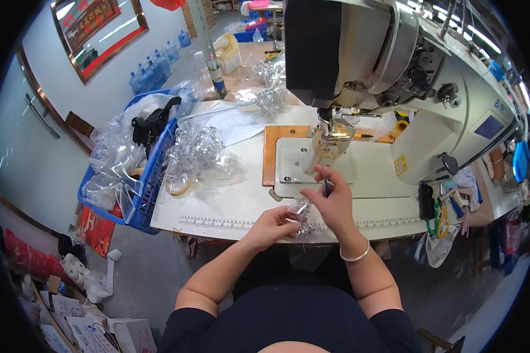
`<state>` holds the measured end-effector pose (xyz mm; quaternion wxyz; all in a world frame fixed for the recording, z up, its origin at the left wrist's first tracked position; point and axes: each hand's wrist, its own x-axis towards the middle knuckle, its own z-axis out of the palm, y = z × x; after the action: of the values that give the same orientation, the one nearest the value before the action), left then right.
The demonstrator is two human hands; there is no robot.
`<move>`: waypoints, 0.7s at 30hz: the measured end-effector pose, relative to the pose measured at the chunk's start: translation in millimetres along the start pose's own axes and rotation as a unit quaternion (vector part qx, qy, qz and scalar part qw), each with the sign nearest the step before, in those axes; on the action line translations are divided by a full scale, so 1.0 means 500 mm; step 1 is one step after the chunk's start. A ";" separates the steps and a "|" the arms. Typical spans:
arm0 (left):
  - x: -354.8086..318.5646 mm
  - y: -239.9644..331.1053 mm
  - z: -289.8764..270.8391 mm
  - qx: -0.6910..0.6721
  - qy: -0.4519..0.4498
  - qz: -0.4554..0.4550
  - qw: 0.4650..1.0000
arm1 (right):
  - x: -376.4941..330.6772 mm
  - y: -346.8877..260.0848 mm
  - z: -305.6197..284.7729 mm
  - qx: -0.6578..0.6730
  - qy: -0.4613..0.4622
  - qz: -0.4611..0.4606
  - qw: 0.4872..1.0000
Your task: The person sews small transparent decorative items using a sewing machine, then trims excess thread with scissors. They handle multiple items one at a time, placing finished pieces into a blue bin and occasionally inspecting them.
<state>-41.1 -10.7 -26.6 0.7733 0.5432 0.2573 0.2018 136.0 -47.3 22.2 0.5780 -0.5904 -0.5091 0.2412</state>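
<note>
Left hand (pixel 271 225): pinching clear plastic piece (pixel 299 209) just before the sewing machine (pixel 394 76).
Right hand (pixel 334 203): gripping the piece and a blue tool (pixel 325 185), below the needle.
Blue basket (pixel 150 176): left of machine.

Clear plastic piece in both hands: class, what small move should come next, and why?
Probably slide the clear plastic piece forward under the presser foot. Both the left hand and the right hand hold it at the table's near edge, short of the needle; the right also holds a thin blue tool.

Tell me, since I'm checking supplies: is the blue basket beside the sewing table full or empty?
Full: the blue basket is heaped above its rim with clear plastic bags, a black strap lying on top.
</note>
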 end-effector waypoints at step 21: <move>-0.037 0.007 0.027 -0.351 -0.031 0.056 0.934 | -0.067 0.004 -0.070 -0.033 -0.084 -0.111 0.990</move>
<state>-47.1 -30.3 -16.2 0.9097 0.2569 0.1149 0.3052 155.0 -91.7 17.6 0.5368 -0.5263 -0.6259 0.2076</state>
